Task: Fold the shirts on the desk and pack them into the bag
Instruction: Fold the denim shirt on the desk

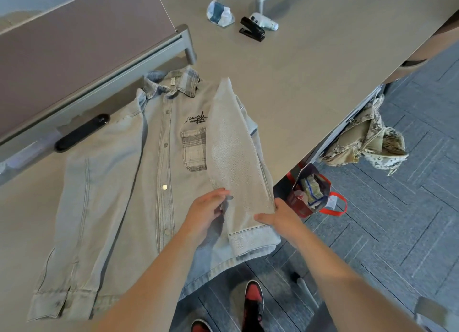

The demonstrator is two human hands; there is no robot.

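Both hands were at the desk's near edge, slightly apart. The right hand [280, 217] pinched the folded-over sleeve [231, 145] near its cuff, thumb on top. The left hand [206, 210] rested relaxed fingers on the sleeve's opposite edge. The denim shirt [119, 182] lay front-up on the desk [298, 83], hem overhanging. The bag [301, 207] stood on the floor beside the desk.

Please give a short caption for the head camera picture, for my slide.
Left hand and right hand lay one sleeve across a pale denim shirt on the desk.
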